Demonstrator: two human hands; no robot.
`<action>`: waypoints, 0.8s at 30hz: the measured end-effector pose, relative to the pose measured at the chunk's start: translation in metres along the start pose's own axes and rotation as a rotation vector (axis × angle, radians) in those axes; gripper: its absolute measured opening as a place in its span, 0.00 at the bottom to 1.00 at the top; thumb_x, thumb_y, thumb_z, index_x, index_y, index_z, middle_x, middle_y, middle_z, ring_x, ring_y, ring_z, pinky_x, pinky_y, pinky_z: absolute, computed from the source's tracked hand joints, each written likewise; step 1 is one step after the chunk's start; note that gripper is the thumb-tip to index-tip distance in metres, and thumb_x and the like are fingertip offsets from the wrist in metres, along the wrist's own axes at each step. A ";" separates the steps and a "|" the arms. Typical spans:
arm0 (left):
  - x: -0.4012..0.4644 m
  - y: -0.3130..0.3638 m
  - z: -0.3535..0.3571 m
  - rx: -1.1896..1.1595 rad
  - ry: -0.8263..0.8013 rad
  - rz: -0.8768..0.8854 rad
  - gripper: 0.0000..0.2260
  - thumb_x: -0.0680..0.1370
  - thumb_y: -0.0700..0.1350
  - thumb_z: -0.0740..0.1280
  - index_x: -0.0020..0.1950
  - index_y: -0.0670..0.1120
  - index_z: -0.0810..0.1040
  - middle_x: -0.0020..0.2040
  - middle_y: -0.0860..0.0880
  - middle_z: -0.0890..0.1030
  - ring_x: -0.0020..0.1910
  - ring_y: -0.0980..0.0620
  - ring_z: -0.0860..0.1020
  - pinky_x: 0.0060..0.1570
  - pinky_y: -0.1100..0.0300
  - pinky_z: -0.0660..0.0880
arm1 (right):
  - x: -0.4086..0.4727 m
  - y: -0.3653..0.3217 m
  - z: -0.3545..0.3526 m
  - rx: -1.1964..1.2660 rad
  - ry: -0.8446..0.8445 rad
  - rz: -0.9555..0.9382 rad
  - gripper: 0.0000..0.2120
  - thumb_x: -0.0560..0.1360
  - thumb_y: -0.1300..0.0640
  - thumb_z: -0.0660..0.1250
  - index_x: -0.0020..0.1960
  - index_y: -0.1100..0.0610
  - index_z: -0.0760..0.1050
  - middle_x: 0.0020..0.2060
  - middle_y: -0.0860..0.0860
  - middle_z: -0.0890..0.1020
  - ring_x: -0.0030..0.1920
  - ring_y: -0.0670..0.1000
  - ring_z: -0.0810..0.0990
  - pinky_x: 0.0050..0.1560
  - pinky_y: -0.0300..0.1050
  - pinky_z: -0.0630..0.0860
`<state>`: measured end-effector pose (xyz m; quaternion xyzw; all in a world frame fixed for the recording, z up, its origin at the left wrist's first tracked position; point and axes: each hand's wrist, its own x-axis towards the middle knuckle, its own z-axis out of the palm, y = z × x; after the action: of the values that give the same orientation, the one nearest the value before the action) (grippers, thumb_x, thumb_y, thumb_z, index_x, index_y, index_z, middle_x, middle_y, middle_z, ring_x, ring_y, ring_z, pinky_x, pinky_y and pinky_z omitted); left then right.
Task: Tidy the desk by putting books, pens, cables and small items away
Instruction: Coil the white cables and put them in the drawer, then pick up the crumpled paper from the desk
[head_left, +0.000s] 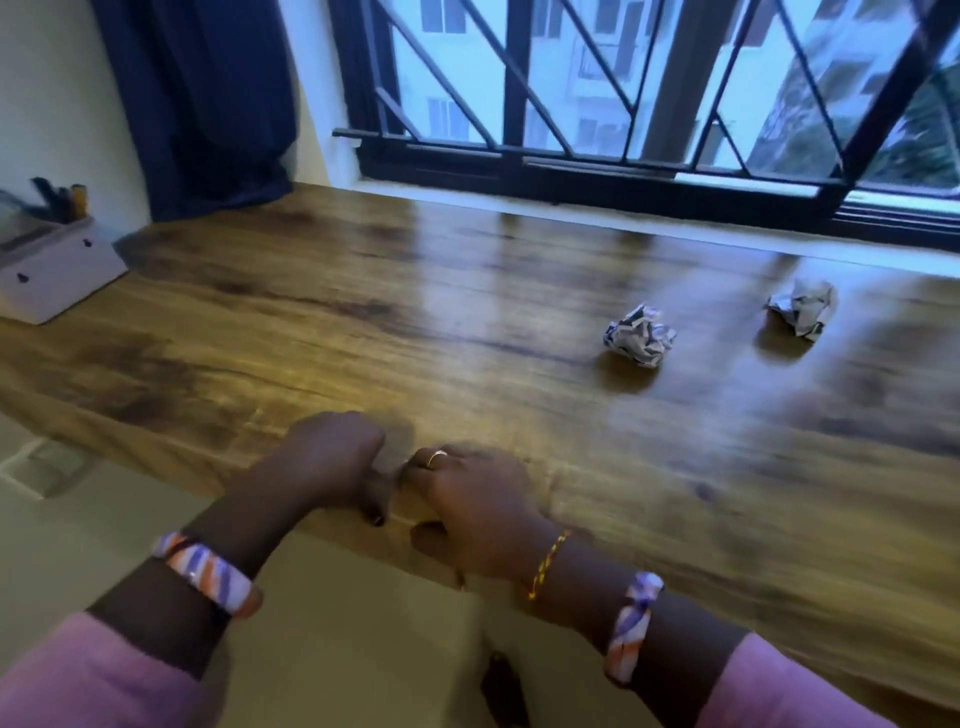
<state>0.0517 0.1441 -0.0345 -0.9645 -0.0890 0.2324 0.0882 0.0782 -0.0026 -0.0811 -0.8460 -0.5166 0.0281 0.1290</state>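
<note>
Two crumpled paper balls lie on the wooden desk (363, 312): one paper ball (640, 335) right of centre, a second paper ball (801, 307) further right near the window. My left hand (332, 457) and my right hand (478, 499) rest side by side on the desk's near edge, fingers curled down and nearly touching each other. Neither hand visibly holds anything. Both are well short of the paper balls. A white organiser box (54, 267) with pens (62, 200) standing in it sits at the far left of the desk.
A barred window (623, 104) runs along the back of the desk. A dark blue curtain (202, 104) hangs at the back left. Floor tiles (47, 462) show below the desk's left front edge.
</note>
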 end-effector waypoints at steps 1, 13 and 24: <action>0.006 0.002 -0.014 -0.003 -0.100 0.029 0.21 0.70 0.58 0.70 0.55 0.46 0.75 0.50 0.50 0.78 0.45 0.52 0.75 0.35 0.63 0.70 | -0.002 0.009 -0.006 0.160 -0.047 -0.027 0.16 0.68 0.56 0.69 0.56 0.56 0.77 0.53 0.53 0.81 0.52 0.54 0.77 0.50 0.46 0.73; 0.159 0.163 -0.094 -0.408 0.521 0.581 0.43 0.66 0.65 0.69 0.75 0.54 0.54 0.77 0.43 0.50 0.74 0.44 0.58 0.67 0.51 0.66 | -0.058 0.254 -0.113 -0.067 0.625 0.754 0.21 0.68 0.55 0.66 0.62 0.54 0.74 0.60 0.57 0.77 0.59 0.58 0.74 0.59 0.51 0.69; 0.200 0.207 -0.073 -0.692 0.670 0.663 0.15 0.69 0.52 0.60 0.47 0.45 0.79 0.42 0.45 0.79 0.38 0.45 0.78 0.35 0.60 0.74 | -0.071 0.350 -0.099 -0.135 0.263 1.007 0.17 0.75 0.58 0.58 0.62 0.55 0.74 0.58 0.58 0.74 0.57 0.64 0.73 0.57 0.49 0.69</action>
<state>0.2879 -0.0237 -0.1008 -0.9344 0.1797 -0.1126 -0.2862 0.3664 -0.2353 -0.0784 -0.9924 -0.0261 -0.0531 0.1083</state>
